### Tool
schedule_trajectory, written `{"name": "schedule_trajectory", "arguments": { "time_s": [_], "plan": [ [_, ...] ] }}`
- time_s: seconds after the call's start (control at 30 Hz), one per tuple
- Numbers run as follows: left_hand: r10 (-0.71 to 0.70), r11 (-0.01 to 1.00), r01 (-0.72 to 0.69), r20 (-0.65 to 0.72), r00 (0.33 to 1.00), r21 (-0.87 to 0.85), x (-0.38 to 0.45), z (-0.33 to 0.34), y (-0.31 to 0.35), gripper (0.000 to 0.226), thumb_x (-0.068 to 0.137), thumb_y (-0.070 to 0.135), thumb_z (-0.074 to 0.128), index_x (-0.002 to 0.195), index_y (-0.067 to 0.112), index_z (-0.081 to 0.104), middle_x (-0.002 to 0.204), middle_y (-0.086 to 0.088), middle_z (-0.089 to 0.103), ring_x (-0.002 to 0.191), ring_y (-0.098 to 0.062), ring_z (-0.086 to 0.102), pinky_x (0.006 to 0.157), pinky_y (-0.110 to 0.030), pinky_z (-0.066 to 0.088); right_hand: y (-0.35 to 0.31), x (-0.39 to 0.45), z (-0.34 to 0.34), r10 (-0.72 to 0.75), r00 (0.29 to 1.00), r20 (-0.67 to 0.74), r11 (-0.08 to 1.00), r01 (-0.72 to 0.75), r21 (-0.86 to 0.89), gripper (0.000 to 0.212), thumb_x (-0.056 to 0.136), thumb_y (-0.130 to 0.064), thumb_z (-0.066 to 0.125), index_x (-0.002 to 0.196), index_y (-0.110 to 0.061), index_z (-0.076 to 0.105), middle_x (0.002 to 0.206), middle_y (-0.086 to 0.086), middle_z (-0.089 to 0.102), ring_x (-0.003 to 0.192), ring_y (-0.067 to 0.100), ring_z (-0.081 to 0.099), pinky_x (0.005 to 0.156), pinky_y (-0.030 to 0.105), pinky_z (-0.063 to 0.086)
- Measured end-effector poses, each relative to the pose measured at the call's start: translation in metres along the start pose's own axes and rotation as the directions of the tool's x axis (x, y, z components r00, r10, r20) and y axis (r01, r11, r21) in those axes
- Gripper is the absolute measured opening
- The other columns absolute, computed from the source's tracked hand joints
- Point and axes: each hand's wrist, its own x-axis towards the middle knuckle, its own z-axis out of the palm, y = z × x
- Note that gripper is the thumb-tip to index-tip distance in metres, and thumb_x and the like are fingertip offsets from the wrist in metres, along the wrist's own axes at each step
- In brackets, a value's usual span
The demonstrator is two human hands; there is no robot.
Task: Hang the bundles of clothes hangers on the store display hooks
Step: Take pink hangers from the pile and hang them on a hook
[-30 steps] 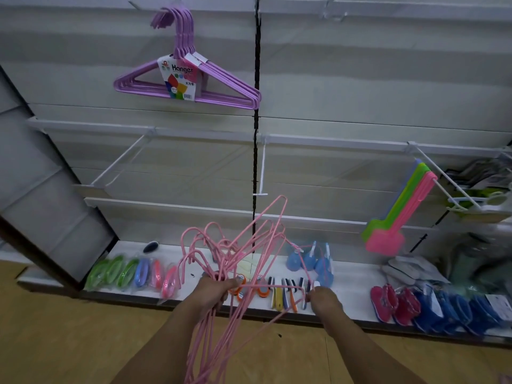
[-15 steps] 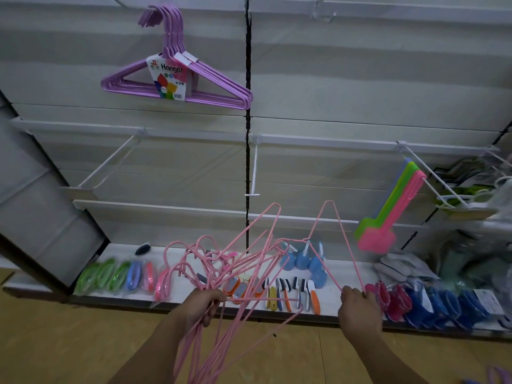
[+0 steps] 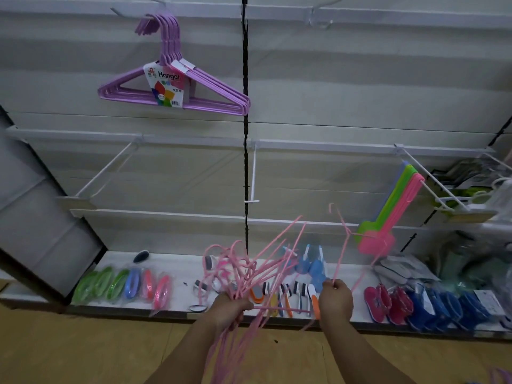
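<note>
The left hand has its grip closed around a tangled bunch of pink hangers, low in the middle of the view and in front of the bottom shelf. The hooks of these hangers fan up and to the left above the fist, while their long wires trail down past the left forearm toward the bottom edge. The right hand, just to the right, pinches a single pink hanger by its wire; that hanger stands nearly upright, its hook topmost, and it is drawn apart from the bunch, though a lower wire runs across between the two hands.

High on the back wall a purple bundle of hangers with a printed card label hangs on a display hook at upper left. More white hooks stick out from the rail below it. To the right, flat green and pink paddle-shaped things hang from a slanted wire hook.

On the bottom shelf lie packed green, blue and pink brushes at left, small brushes with orange and white handles between the hands, and red and blue slippers at right. The floor is yellowish wood.
</note>
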Motion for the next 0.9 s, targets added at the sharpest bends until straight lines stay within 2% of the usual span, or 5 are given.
{"name": "schedule_trajectory", "arguments": {
  "time_s": [0.13,0.23,0.53,0.77,0.9],
  "plan": [
    [0.085,0.987,-0.071,-0.093,0.992,0.147,0.01,0.026,0.014,0.006,0.087,0.023,0.065,0.086,0.018,0.062,0.081,-0.006,0.065,0.073,-0.019,0.062,0.069,-0.029,0.052,0.0,-0.038,0.004,-0.074,0.994,-0.075,0.993,0.08,0.087,0.025,0.099,-0.024,0.046,0.08,-0.011,0.056,0.076,0.012,0.058,0.074,0.03,0.056,0.068,0.036,0.045],
    [0.111,0.993,-0.109,-0.078,0.991,0.033,0.014,0.043,0.031,0.021,0.091,0.018,0.062,0.072,0.011,0.058,0.066,-0.006,0.06,0.056,-0.016,0.052,0.057,-0.027,0.048,-0.002,-0.077,0.013,-0.183,0.983,-0.005,0.979,0.183,0.086,0.023,0.098,-0.024,0.049,0.081,-0.013,0.06,0.075,0.01,0.057,0.076,0.034,0.055,0.066,0.034,0.043],
    [0.113,0.949,-0.101,0.024,0.993,-0.298,0.003,0.05,0.049,0.016,0.087,0.012,0.068,0.088,-0.004,0.069,0.083,-0.017,0.073,0.057,-0.018,0.067,0.06,-0.028,0.054,-0.008,-0.111,0.016,-0.196,0.91,0.366,0.936,0.285,-0.206,0.043,0.1,-0.05,0.027,0.132,-0.033,0.05,0.117,-0.003,0.066,0.106,0.016,0.061,0.077,0.027,0.043],
    [0.117,0.98,-0.093,0.13,0.985,-0.178,-0.004,0.044,0.043,0.004,0.083,-0.004,0.065,0.081,-0.001,0.066,0.075,-0.018,0.069,0.044,-0.017,0.053,0.048,-0.021,0.046,-0.012,-0.107,-0.002,-0.262,0.751,0.606,0.745,0.557,-0.369,0.043,0.102,-0.044,0.025,0.116,-0.022,0.059,0.108,0.004,0.066,0.106,0.021,0.061,0.072,0.027,0.037],
    [0.109,0.992,-0.119,0.175,0.979,0.048,-0.011,0.032,0.049,0.008,0.082,-0.002,0.065,0.083,0.005,0.069,0.059,-0.003,0.064,0.042,-0.007,0.048,0.047,-0.018,0.042,-0.023,-0.086,-0.031,-0.384,0.865,0.324,0.881,0.448,-0.151,0.034,0.102,-0.037,0.037,0.076,-0.027,0.057,0.072,-0.003,0.06,0.066,0.008,0.057,0.061,0.028,0.046]
  ]
}}
